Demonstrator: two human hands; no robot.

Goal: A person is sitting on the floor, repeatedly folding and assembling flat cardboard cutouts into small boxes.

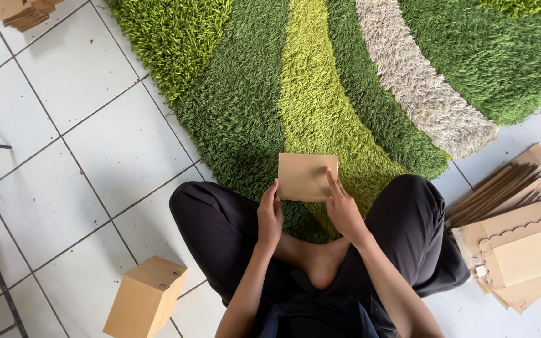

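A: Head view — a flat brown cardboard piece (307, 176) is held up over the lap, above the edge of the green shag rug (245, 94). By what is it gripped?

B: Both sides. The left hand (270, 216) is pinched on its left edge, fingers curled close together. The right hand (343, 209) is set at the lower right corner, index finger laid up along the face, thumb hidden behind — so how tightly it is pressed cannot be told.

A: Why held that way?

B: Judged from the grip, the piece is kept level and square between the hands so the panels can be worked. Crossed legs in dark trousers (220, 231) are seen below it.

A: Surroundings?

B: A stack of flat cardboard blanks (521, 244) is fanned on the white tile floor (51, 188) just beside the right knee — probably kept within reach of the right hand. One assembled cardboard box (145, 299) is stood near the left knee, apart from the blanks. Another small pile of cardboard (26, 11) is seen at the top left corner, well apart.
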